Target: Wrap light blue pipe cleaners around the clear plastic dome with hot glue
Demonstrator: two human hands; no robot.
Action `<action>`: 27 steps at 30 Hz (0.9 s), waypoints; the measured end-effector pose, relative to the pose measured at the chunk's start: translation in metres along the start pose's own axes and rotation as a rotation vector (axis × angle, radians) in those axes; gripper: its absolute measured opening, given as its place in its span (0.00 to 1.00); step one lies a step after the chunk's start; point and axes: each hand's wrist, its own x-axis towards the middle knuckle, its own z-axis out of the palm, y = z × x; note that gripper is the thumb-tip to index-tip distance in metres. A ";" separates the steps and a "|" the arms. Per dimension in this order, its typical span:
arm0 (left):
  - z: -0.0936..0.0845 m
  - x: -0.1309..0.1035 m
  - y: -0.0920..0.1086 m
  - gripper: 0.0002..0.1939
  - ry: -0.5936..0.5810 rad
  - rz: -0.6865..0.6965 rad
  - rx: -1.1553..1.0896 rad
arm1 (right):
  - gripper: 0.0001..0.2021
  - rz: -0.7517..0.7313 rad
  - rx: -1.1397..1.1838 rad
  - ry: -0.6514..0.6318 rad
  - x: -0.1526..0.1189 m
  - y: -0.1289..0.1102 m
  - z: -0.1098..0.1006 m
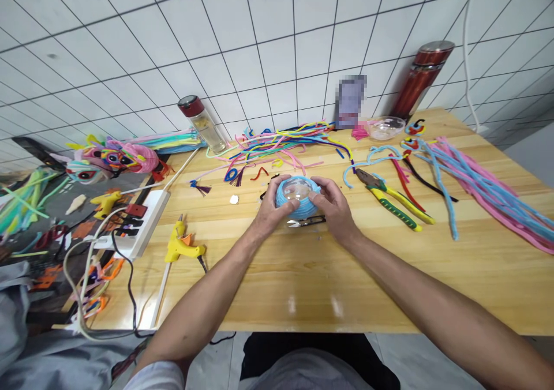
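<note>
Between my two hands is a clear plastic bowl-like shell wrapped in light blue pipe cleaner (298, 210), held over the table's middle. My left hand (276, 201) grips its left side, thumb lying on the blue coils. On the opposite side my right hand (331, 205) is closed round the rim, thumb and fingertips against the blue wrap. Part of the shell's clear centre shows between the thumbs. Small thread snips (308, 222) lie just below it on the wood. Green-and-yellow pliers (392, 198) rest to the right of my right hand.
A yellow glue gun (184, 246) and a white power strip (149, 220) with cables lie left. Colourful pipe cleaners (281, 142) are heaped at the back, with pink and blue ones (480, 182) at right. A glass bottle (208, 127), a red thermos (422, 81) and a clear bowl (387, 128) stand behind.
</note>
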 end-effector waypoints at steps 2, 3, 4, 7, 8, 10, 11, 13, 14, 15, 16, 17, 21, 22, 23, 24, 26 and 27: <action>-0.001 0.000 0.002 0.41 -0.012 0.007 0.022 | 0.23 0.003 -0.011 -0.008 0.000 0.001 -0.001; -0.002 0.000 0.003 0.40 -0.022 0.009 0.033 | 0.23 0.004 -0.015 -0.009 0.000 0.001 -0.001; -0.003 0.000 0.004 0.40 -0.034 0.009 0.044 | 0.23 0.007 -0.019 -0.011 0.001 0.000 -0.001; -0.005 0.000 0.004 0.39 -0.056 0.004 0.068 | 0.24 0.016 -0.043 -0.005 0.001 0.000 -0.002; -0.005 0.000 0.004 0.39 -0.052 0.004 0.073 | 0.24 0.019 -0.050 0.002 0.002 -0.001 -0.002; -0.004 0.000 0.002 0.40 -0.032 0.011 0.083 | 0.25 0.025 -0.054 0.013 0.002 -0.001 -0.002; -0.003 0.000 0.001 0.40 -0.018 0.017 0.089 | 0.25 0.029 -0.047 0.015 0.002 -0.001 -0.002; -0.001 -0.001 -0.001 0.41 0.009 0.033 0.110 | 0.24 0.040 -0.025 0.007 0.002 0.000 -0.002; 0.001 -0.002 -0.002 0.41 0.023 0.043 0.125 | 0.24 0.045 -0.017 0.001 0.002 0.000 -0.002; 0.003 -0.003 -0.003 0.42 0.037 0.054 0.142 | 0.24 0.048 -0.010 0.000 0.002 0.000 -0.002; 0.005 -0.004 -0.003 0.43 0.054 0.065 0.158 | 0.24 0.050 -0.006 0.001 0.002 0.000 -0.001; 0.006 -0.005 -0.003 0.44 0.071 0.076 0.171 | 0.24 0.053 -0.003 0.004 0.002 0.000 -0.001; 0.009 -0.007 -0.003 0.43 0.126 0.112 0.205 | 0.25 0.070 0.051 0.030 0.002 0.000 0.000; 0.009 -0.007 -0.002 0.42 0.133 0.118 0.218 | 0.26 0.076 0.067 0.035 0.002 0.000 0.000; 0.009 -0.007 -0.001 0.40 0.138 0.124 0.235 | 0.26 0.083 0.080 0.040 0.002 0.001 0.001; 0.009 -0.006 0.000 0.38 0.142 0.133 0.256 | 0.27 0.091 0.086 0.044 0.002 0.001 0.001; 0.009 -0.006 0.001 0.33 0.146 0.152 0.296 | 0.27 0.103 0.084 0.052 0.002 0.003 0.001; 0.009 -0.006 0.001 0.32 0.151 0.153 0.306 | 0.27 0.105 0.079 0.058 0.002 0.005 0.000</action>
